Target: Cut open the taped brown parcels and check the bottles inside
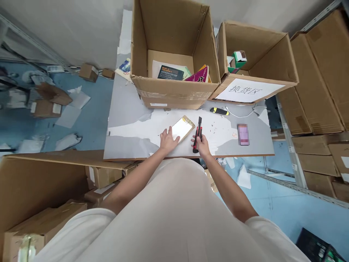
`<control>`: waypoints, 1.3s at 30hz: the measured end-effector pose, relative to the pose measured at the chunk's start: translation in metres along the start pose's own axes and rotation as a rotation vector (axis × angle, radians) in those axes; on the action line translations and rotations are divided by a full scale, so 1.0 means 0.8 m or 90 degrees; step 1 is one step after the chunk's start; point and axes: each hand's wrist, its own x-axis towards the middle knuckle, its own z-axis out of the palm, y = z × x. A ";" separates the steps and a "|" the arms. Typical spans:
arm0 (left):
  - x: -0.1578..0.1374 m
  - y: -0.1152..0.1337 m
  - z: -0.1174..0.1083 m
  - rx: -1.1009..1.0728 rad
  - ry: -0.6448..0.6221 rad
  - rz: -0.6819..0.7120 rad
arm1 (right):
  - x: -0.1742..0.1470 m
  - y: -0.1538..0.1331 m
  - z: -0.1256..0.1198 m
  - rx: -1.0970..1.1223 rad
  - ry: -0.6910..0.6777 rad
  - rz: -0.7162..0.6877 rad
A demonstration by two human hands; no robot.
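A small flat cardboard parcel with a white label lies slantwise on the table, in the middle of the view. My left hand rests against its near left corner, thumb and fingers spread apart along the edges. Just right of the parcel, my right hand is closed around a red and black utility knife, which points away from me. Whether its blade is out I cannot tell. A second, yellow and black utility knife lies farther back, near the boxes.
Along the back of the grey table stand a large open carton with several books and a labelled open carton with a green box. A pixelated pink phone-shaped item lies right; a deep carton stands front left.
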 end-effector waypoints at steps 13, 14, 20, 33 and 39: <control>0.039 -0.014 -0.019 -0.056 0.004 0.142 | -0.011 0.014 -0.012 0.073 -0.015 0.061; 0.061 -0.007 -0.025 -0.035 0.003 0.189 | -0.024 0.020 -0.013 0.099 -0.017 0.098; 0.148 0.027 -0.032 0.054 -0.150 0.287 | -0.062 0.040 0.008 0.247 -0.092 0.340; 0.012 -0.067 -0.043 0.007 0.031 -0.086 | 0.049 0.008 -0.018 0.138 -0.003 0.023; 0.017 -0.048 -0.041 0.112 0.076 0.216 | 0.018 0.006 -0.064 -0.168 -0.045 0.009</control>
